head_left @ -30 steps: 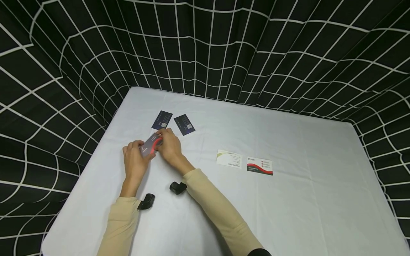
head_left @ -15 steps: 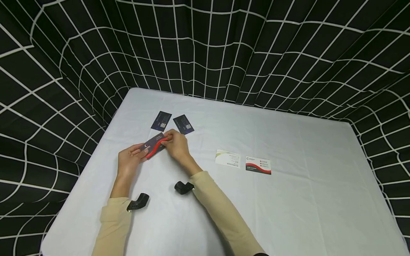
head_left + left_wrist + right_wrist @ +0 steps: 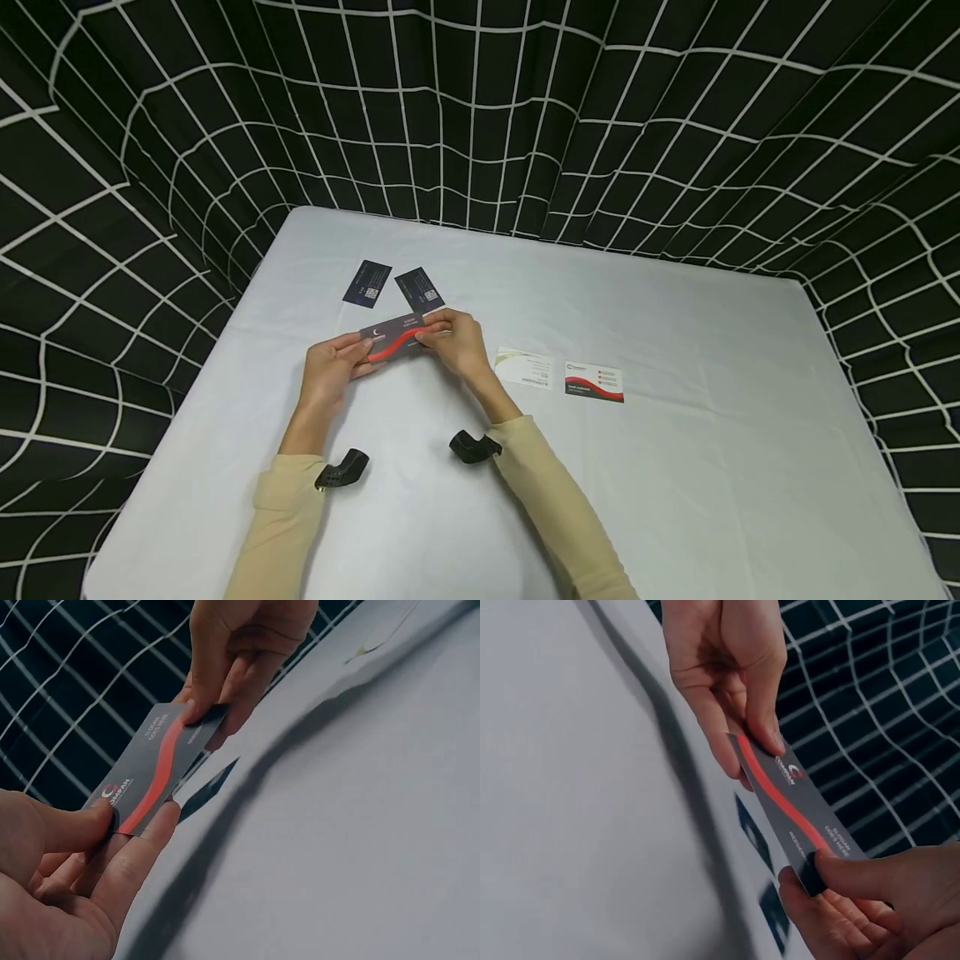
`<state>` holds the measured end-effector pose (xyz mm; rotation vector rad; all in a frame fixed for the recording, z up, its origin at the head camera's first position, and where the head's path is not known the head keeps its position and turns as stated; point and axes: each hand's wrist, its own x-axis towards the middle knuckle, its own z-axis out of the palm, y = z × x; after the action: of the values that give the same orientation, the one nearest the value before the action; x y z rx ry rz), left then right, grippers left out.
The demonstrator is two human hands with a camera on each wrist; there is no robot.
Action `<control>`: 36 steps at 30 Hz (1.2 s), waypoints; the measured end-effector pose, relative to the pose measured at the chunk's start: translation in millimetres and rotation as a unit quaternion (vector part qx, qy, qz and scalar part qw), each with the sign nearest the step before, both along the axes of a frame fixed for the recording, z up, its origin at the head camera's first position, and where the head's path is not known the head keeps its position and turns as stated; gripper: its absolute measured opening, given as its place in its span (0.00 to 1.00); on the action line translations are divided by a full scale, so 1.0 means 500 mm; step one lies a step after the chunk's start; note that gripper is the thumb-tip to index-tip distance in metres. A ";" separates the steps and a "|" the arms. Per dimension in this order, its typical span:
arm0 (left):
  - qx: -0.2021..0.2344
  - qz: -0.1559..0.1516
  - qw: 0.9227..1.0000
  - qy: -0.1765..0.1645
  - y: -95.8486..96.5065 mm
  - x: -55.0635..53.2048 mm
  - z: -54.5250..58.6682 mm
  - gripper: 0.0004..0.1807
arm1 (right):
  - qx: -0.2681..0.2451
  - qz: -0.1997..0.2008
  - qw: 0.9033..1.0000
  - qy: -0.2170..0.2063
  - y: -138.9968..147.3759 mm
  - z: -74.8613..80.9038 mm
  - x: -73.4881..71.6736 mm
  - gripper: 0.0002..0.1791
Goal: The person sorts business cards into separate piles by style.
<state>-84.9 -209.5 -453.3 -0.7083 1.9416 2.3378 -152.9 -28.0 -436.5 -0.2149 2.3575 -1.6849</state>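
A dark grey business card (image 3: 393,335) with a red wavy stripe is held up by both hands over the left part of the table. My left hand (image 3: 327,367) pinches its left end, thumb on the printed face and fingers behind. At the other end my right hand (image 3: 459,346) pinches it the same way. The left wrist view shows the card (image 3: 154,769) tilted, its logo near the left thumb. In the right wrist view the right thumb presses a corner of the card (image 3: 787,795).
Two dark blue cards with QR codes, a left one (image 3: 367,283) and a right one (image 3: 418,288), lie just beyond the hands. Right of the hands lie a white card (image 3: 523,368) and a white, red and black card (image 3: 594,382). A black grid curtain (image 3: 480,125) borders the white table (image 3: 675,467).
Both hands have moved right with the grey card and turned it closer to level. The right hand has shifted its hold outward, showing more of the card. The other cards lie as before.
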 end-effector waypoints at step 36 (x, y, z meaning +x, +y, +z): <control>-0.174 -0.183 0.965 0.073 0.413 -0.078 0.013 0.08 | -0.055 -0.183 0.977 -0.096 0.449 0.009 0.059 0.17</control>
<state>-124.1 -3.1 -446.6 -0.1577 2.3382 1.9019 -123.3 196.6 -432.0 0.3713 2.2625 -1.8980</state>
